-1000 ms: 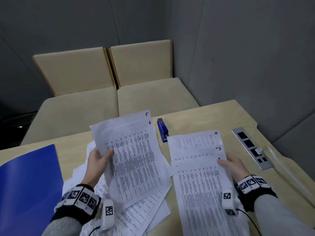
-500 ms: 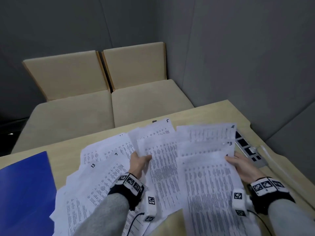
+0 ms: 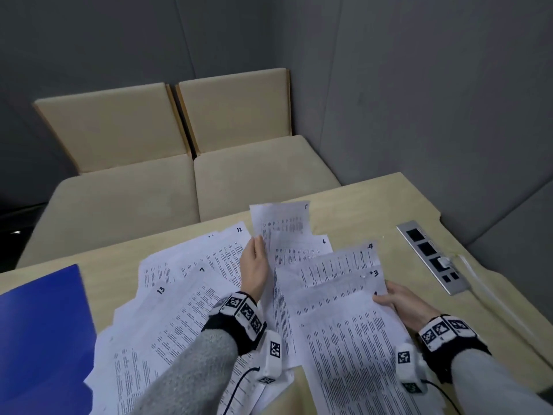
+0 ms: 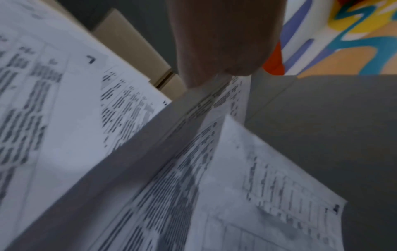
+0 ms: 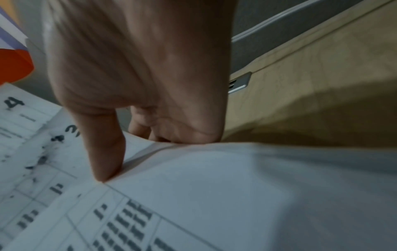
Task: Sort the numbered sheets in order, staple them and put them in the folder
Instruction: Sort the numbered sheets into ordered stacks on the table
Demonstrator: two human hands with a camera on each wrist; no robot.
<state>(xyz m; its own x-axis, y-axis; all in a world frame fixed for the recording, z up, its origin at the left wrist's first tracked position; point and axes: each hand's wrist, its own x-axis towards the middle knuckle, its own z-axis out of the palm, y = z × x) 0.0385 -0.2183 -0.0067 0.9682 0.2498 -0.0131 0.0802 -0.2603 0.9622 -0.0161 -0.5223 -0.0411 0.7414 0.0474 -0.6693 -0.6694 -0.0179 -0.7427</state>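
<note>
Whereas a second ago the left hand (image 3: 254, 271) held sheets 5 and 6 up over the loose pile on the left, it has now carried them across, so that their right edge slips under the fanned stack in the right hand (image 3: 402, 305). The stapler that showed on the desk (image 3: 374, 199) then is now hidden behind the paper. By my reading, 5 and 6 are being joined behind 4, so the run up to 6 is nearly gathered while stapling and filing are not yet begun. The left fingers pinch the left edge of sheets 5 and 6 (image 3: 287, 235), thumb on top in the wrist view. The right thumb (image 5: 105, 152) presses on the top sheet of the stack (image 3: 344, 295) with the other fingers curled beneath. That stack is staggered, with 4 and 3 legible at the corners and the nearest number partly covered. The sheets are thin white printouts of dense tables with handwritten corner numbers. The pile (image 3: 185, 295), showing 7, 12 and 13, lies scattered on the desk beside the blue folder (image 3: 39, 339).
</note>
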